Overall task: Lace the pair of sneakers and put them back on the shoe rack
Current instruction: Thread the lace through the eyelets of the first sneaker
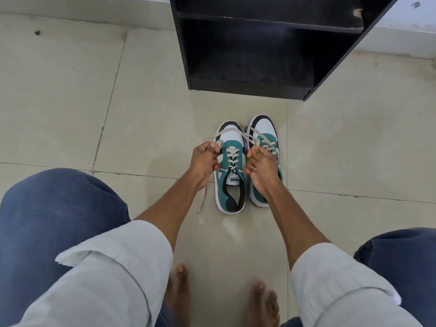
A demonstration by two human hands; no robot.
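Note:
Two teal, white and black sneakers stand side by side on the floor, toes toward the rack. The left sneaker [231,175] has its cream lace crossed through the eyelets. My left hand [204,161] is shut on one end of that lace [218,134] at the shoe's left side; a loose tail hangs below my wrist onto the floor. My right hand [260,165] is shut on the other lace end, and it covers much of the right sneaker [265,128], whose laces look loose. The black shoe rack [247,88] stands just beyond the shoes, its shelves bare.
Pale floor tiles [94,102] surround the shoes. My bent knees in blue trousers [59,208] frame both sides, and my bare feet [181,286] rest on the floor near the bottom edge. A white wall runs behind the rack.

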